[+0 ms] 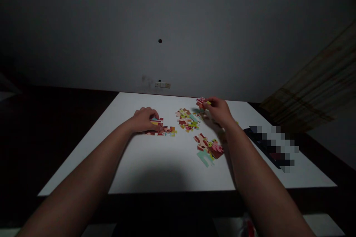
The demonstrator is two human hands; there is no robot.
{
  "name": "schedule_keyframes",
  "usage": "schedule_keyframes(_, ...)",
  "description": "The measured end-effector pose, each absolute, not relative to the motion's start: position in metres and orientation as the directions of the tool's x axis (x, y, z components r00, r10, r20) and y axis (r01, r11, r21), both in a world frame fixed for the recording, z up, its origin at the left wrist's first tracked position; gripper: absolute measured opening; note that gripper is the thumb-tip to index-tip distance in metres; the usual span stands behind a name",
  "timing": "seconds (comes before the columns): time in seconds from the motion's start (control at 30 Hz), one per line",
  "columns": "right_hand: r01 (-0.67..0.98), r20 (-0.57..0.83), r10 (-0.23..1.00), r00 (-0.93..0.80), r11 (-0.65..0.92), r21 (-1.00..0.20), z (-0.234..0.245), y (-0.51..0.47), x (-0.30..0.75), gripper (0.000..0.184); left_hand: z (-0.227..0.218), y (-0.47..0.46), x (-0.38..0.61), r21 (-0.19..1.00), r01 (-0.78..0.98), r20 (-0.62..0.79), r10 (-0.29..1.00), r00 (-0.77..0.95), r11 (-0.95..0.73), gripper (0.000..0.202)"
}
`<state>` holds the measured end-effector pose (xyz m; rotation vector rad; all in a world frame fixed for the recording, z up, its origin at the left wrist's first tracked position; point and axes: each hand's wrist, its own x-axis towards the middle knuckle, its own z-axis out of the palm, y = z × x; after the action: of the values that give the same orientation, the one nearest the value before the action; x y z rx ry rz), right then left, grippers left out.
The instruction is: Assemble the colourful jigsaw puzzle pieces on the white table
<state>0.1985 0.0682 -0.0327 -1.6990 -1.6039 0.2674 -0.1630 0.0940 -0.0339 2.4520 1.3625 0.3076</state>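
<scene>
Jigsaw pieces (187,120) lying in three loose clusters on white board (83,163), all within reach of both hands. Right hand (219,112): thumb and fingers pinched on one red piece (201,102), held at the fingertips ahead of the hand, apparently just off the board. Left hand (144,120): fingers curled downward, not spread, tips on left cluster (164,130) just ahead of the palm. Grip or mere press on that cluster: cannot tell, contact hidden by the fingers. Middle cluster (183,114) between the two hands, closer to the right. Lower cluster (208,150) below and left of the right hand, near its wrist. Dark pixelated object (269,148) on the board, off to the right of the right hand, too obscured to identify. Step in hand, by the look of it: handling single pieces among the clusters. Next move, as judged from here: controlled release of the red piece, flat on the board, with care not to knock the middle cluster close by.
</scene>
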Motion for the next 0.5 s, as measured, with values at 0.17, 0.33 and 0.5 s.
schedule_keyframes(0.17, 0.541, 0.271, 0.940, -0.208, 0.342, -0.768, -0.035, 0.053, 0.108, 0.032, -0.026, 0.088, -0.166, 0.398, 0.777, 0.011, 0.850, 0.527, -0.487, 0.060)
schedule_keyframes(0.33, 0.665, 0.234, 0.914, -0.332, 0.402, -0.629, -0.040, 0.042, 0.074, 0.023, -0.018, 0.082, -0.168, 0.407, 0.784, -0.022, 0.853, 0.521, -0.468, 0.057)
schedule_keyframes(0.5, 0.714, 0.263, 0.892, -0.366, 0.451, -0.536, -0.035, 0.042, 0.077, 0.021, -0.019, 0.082, -0.171, 0.408, 0.774, -0.014, 0.845, 0.535, -0.484, 0.056)
